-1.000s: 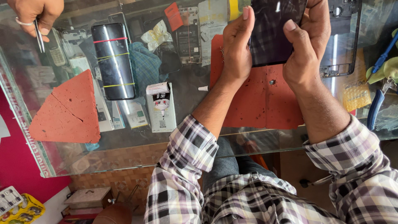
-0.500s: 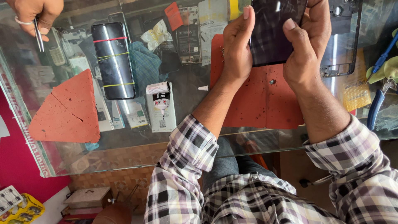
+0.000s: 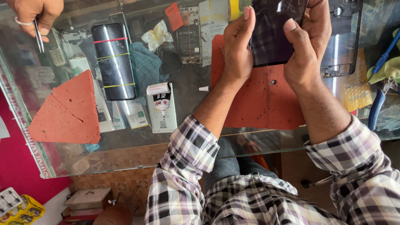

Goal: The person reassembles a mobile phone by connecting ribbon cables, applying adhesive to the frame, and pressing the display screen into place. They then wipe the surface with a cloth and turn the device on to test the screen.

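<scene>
Phone: glossy black slab (image 3: 273,31), gripped by both my hands — left hand (image 3: 238,50), right hand (image 3: 306,50).
Desk: clear glass (image 3: 187,98), rough red mat (image 3: 258,100).

Both hands (image 3: 275,50) around dark phone (image 3: 273,31)

A glass counter (image 3: 125,154) (brightly lit) stands beside a pink wall (image 3: 12,166), over patterned flooring (image 3: 108,183).

Barely any change: left thumb (image 3: 246,14) marginally higher along the dark phone (image 3: 273,33).
</scene>
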